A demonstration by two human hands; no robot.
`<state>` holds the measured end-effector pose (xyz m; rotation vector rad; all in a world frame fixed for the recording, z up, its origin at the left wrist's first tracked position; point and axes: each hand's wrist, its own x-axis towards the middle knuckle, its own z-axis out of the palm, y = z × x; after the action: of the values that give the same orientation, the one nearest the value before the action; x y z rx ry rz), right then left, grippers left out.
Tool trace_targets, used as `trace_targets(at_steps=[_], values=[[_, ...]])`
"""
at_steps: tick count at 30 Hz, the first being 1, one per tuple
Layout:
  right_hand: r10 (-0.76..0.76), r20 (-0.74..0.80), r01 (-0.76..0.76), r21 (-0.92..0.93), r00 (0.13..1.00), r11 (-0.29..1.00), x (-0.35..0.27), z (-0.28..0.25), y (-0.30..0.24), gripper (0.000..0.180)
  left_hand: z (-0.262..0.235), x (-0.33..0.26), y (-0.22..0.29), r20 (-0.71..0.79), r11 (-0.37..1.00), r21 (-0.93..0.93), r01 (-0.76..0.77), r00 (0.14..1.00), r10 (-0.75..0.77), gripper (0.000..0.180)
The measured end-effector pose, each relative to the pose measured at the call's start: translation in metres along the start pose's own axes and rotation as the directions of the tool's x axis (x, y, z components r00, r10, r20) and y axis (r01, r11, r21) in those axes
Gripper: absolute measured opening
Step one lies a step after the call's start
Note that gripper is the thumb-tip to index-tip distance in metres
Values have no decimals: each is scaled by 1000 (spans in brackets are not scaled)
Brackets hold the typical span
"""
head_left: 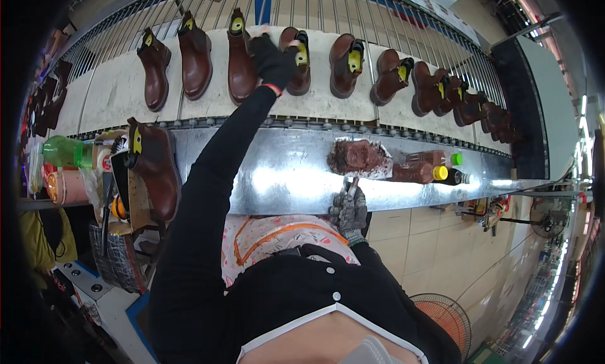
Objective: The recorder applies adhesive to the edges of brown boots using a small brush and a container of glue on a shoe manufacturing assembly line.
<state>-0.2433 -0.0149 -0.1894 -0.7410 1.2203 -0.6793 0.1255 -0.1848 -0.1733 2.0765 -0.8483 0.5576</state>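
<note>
My left hand (275, 58), in a black fingerless glove, reaches out over a row of brown ankle boots. It lies between one boot (241, 74) and its right-hand neighbour (299, 80), thumb and fingers apart; I cannot tell whether it presses on either. Both boots stand on the pale slatted conveyor (214, 42). Low at the metal ledge's front edge, my right hand (350, 209), in a grey knit glove, is closed on a slim light-coloured tool (353, 187) whose kind I cannot make out. Just beyond it sits a brown-stained pad or block (359, 158).
Bottles with yellow (440, 173) and green (456, 158) caps lie on the metal ledge (283, 175). Another brown boot (153, 168) stands left of my arm, beside a cardboard box. More boots (466, 109) line the belt rightward. An orange fan (444, 320) stands low on the right.
</note>
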Motion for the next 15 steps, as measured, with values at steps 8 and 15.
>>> trace_targets(at_steps=[8, 15], values=[[172, -134, -146, 183, 976, 972, -1, 11, -5, 34, 17, 18, -136, 301, 891, -4, 454, 850, -432, 71], [80, -104, -71, 87, 991, 994, -3, 10, -5, 23, 32, 10, -143, 325, 912, -9, 409, 864, -384, 70]])
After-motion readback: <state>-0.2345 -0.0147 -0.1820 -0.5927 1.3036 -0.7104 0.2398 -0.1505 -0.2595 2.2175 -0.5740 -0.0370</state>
